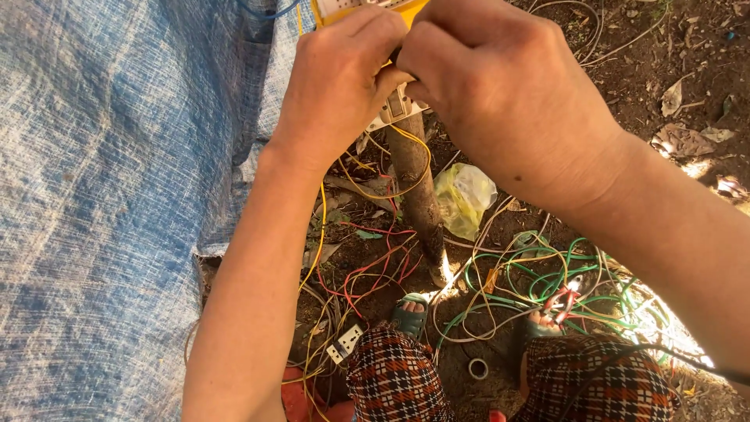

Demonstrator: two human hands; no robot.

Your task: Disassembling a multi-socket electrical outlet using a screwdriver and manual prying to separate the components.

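Observation:
My left hand (340, 78) and my right hand (500, 86) meet at the top of a thin wooden post (418, 195). Both pinch a white socket-like electrical fitting (394, 108) mounted there, below a yellow box (367, 9) at the frame's top edge. Yellow wires (320, 227) hang from the fitting down along the post. The fingertips hide most of the fitting.
A blue-white woven tarp (109, 211) fills the left. On the dirt lie tangled green (547, 281), red (375, 270) and yellow wires, a crumpled yellow-green plastic bag (462, 199), a white socket (344, 344), a tape roll (478, 368). My sandalled feet and checked trousers (394, 379) are below.

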